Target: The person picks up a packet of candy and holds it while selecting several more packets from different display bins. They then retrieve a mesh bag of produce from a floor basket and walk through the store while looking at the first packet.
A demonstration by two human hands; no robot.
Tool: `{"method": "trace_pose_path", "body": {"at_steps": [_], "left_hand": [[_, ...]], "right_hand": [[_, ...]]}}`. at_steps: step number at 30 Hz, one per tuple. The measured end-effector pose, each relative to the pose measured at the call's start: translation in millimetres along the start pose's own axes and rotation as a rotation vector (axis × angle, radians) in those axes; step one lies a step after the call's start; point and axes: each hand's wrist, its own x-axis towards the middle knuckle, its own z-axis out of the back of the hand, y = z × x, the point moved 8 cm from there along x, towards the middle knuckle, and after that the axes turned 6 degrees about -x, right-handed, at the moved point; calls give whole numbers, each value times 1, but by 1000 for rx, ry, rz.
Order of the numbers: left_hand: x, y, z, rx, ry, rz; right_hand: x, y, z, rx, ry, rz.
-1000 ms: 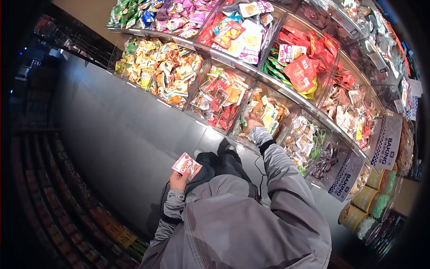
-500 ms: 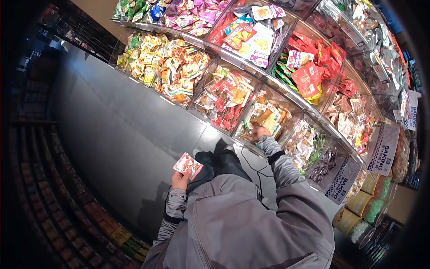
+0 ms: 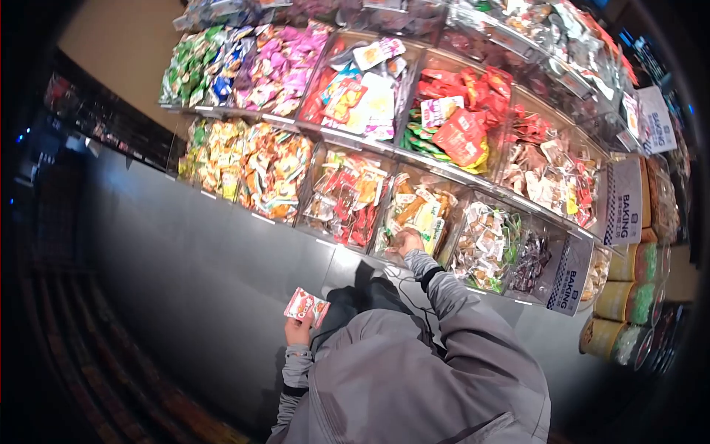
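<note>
Packet (image 3: 308,303) pinched in left hand (image 3: 298,331); right hand (image 3: 407,241) at snack bin (image 3: 456,225), cannot tell whether grip closed.

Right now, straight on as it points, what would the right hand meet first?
The right hand would probably meet the brown snack packets ahead; depth is unclear, so it may be touching them.

Bins hot, edges dark, heavy fisheye.
Clear bins (image 3: 355,141) brightly lit; white wrappers (image 3: 380,102) near clipped, glare on the plastic. Floor (image 3: 200,248) mid-grey, one bright reflection near the bins, dark shadow (image 3: 364,272) beside it. Lower-left shelves (image 3: 89,355) underexposed, smeared. Held packet (image 3: 308,305) adequately lit, print soft. BAKING signs (image 3: 623,207) readable. Small blue lights (image 3: 21,137) glint far left. Barrel distortion bends the bins; corners vignette to black.
</note>
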Motion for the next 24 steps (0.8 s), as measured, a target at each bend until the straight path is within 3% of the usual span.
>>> {"method": "trace_pose_path", "body": {"at_steps": [1,2,4,5,10,12,18,22,24], "left_hand": [[1,2,0,6,0,16],[2,5,0,12,-3,33],[5,4,-4,38,9,14],[7,4,-6,59,12,15],[9,-5,-31,78,65,-4],[7,-10,-44,142,79,-4],[15,-7,-82,158,249,-53],[14,-23,-113,175,392,-84],[10,-30,-126,323,478,-92]], "right_hand": [[-3,0,16,-108,-156,-7],[-3,-6,16,-105,-171,-13],[6,-20,-28,1,195,72],[18,-41,-53,70,237,98],[-12,-29,-11,175,-12,-79],[-27,-28,-11,421,-35,-67],[-99,-13,24,326,5,-151],[-132,-19,26,565,-109,-43],[-146,-17,29,599,-87,-52]]}}
